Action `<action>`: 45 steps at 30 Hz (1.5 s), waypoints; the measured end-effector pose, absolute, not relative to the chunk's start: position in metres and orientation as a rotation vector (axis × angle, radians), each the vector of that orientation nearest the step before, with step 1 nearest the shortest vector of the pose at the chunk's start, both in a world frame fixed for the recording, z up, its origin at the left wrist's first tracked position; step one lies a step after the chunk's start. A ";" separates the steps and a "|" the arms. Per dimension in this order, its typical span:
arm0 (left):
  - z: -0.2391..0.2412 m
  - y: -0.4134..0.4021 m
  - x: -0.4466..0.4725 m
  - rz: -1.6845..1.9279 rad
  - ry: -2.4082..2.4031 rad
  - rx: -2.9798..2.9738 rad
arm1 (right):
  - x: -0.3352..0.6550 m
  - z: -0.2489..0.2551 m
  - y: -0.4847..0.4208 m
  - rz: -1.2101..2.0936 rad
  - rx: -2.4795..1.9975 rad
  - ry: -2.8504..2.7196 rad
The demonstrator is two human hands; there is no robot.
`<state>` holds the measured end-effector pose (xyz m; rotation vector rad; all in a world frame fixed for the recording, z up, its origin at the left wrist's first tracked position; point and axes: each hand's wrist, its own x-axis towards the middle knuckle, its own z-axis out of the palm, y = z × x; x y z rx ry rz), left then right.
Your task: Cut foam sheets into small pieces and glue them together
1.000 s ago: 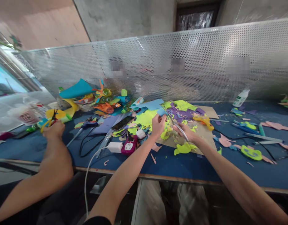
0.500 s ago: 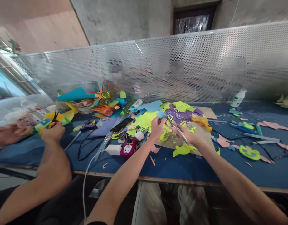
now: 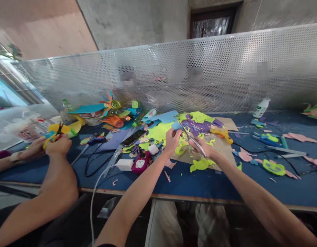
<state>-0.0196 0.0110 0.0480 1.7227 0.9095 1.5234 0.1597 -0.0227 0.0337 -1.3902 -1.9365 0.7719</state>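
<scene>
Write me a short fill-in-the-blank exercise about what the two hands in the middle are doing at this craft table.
1. The right hand holds a pair of ____.
2. The left hand pinches a small piece of ____ paper.
3. The phone lies to the ____ of the left hand.
4. The table has a ____ top.

Missing words: scissors; blue; left; blue

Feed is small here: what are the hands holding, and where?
Left hand pinches a blue paper piece by its lower edge; right hand grips scissors at the handles.
</scene>
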 end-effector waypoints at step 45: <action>0.040 0.019 -0.016 1.024 0.924 2.082 | 0.160 0.033 -0.012 0.628 -1.082 -1.307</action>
